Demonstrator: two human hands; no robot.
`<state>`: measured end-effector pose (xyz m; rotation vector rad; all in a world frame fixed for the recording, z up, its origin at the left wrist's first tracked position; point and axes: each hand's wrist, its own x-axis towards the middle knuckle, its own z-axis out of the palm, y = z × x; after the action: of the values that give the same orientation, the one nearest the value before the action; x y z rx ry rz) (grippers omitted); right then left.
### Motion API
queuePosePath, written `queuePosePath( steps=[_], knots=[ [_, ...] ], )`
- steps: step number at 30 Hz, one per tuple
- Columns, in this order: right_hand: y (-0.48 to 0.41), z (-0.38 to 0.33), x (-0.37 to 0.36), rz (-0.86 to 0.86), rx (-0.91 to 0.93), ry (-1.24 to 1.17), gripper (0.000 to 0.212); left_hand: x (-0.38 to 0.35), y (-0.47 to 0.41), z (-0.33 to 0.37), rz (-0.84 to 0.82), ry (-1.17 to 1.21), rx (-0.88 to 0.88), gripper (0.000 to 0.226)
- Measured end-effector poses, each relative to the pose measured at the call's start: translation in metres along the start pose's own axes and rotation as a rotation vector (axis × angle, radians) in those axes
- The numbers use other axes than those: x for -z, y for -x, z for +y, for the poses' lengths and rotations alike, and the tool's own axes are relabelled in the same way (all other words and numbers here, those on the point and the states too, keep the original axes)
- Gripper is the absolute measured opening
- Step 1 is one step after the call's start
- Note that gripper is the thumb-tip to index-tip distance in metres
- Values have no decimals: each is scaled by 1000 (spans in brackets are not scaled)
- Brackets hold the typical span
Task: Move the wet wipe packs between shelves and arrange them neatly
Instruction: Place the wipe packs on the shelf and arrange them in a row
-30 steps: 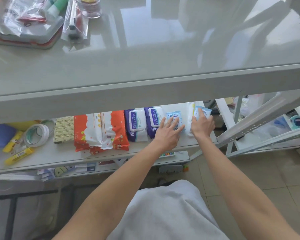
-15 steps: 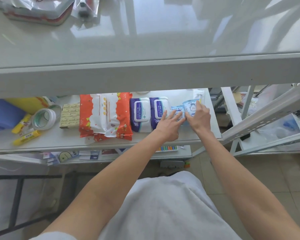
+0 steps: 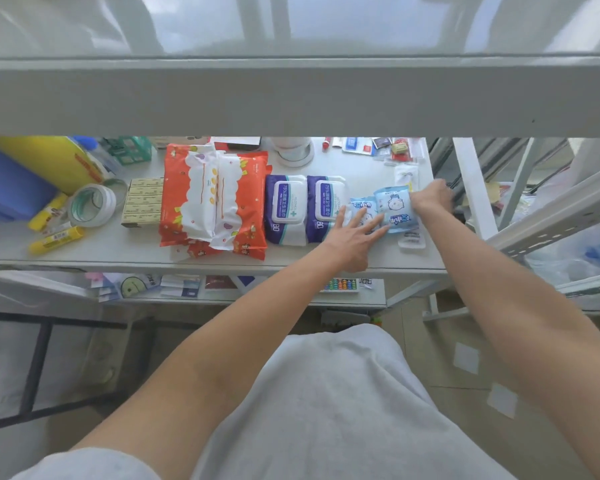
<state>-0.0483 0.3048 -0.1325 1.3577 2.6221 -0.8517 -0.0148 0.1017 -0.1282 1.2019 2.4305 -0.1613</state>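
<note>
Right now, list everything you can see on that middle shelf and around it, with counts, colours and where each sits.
Orange wipe packs: stacked, count unclear, orange-white, shelf centre.
Purple wipe packs: two, purple-white, right of the orange ones.
Small blue wipe packs: two, light blue, under the hands.
Tape roll: one, white, shelf left.
Glue sticks: two, yellow, front left.
Beige box: one, left of the orange packs.
Left hand: open, flat on a blue pack.
Right hand: at the other blue pack's right edge.
</note>
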Motion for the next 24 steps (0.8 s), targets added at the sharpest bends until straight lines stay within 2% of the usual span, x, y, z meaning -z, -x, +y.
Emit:
queuePosePath(
  steps=[4, 9, 12, 16, 18, 20, 22, 24],
  knots=[
    [-16, -12, 3, 5, 123, 82, 33, 2, -3, 4, -4, -13, 17, 82],
    [-28, -20, 11, -11, 155, 61, 38, 9, -5, 7, -15, 0, 34, 80],
    [-31, -29, 19, 54, 167, 57, 30, 10, -5, 8, -11, 7, 34, 79],
    [-29, -46, 27, 108, 293, 103, 19, 8, -4, 8, 14, 11, 24, 79],
    [-30, -56, 26, 71, 387, 73, 18, 6, -3, 7, 21, 13, 19, 80],
    [-31, -69, 20, -21, 495, 41, 25, 5, -1, 5, 24, 10, 15, 81],
    [-25, -82, 10, -110, 589, 120, 26, 1, 2, 4, 53, 1, 13, 81],
    [-13, -91, 0, -106, 614, 236, 29, -3, 7, 6, 130, -17, 36, 80]
  ],
)
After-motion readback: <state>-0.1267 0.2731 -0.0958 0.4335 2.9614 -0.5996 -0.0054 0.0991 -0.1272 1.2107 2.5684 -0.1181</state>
